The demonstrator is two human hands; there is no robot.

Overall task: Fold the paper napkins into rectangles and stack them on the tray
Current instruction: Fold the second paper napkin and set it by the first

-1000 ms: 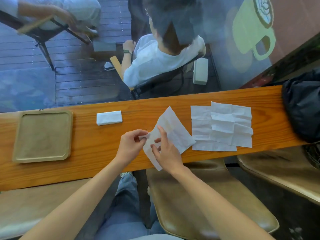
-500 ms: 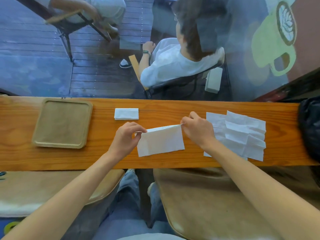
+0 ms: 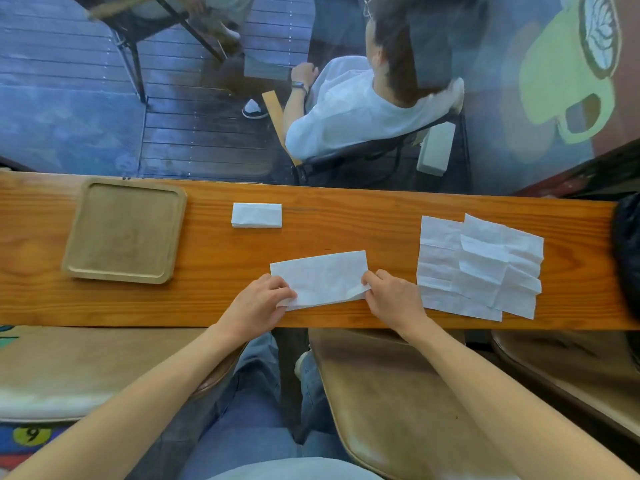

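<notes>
A white paper napkin [image 3: 320, 277], folded into a wide rectangle, lies flat on the wooden counter [image 3: 346, 216] near its front edge. My left hand [image 3: 258, 303] pinches its near left corner. My right hand [image 3: 393, 297] pinches its near right corner, which curls up a little. A small folded napkin rectangle [image 3: 256, 215] rests further back on the counter. Two unfolded, creased napkins [image 3: 479, 266] overlap at the right. The square wooden tray [image 3: 81, 237] sits at the left with nothing in it.
A dark bag [image 3: 628, 258] lies at the counter's right end. Behind the counter is a window; a person in a white shirt [image 3: 349, 109] sits outside on a chair. Brown stool seats [image 3: 398, 403] stand below the counter's front edge.
The napkin was held up in both hands and has been laid flat as a folded rectangle. My hands moved from its far corners to its near corners.
</notes>
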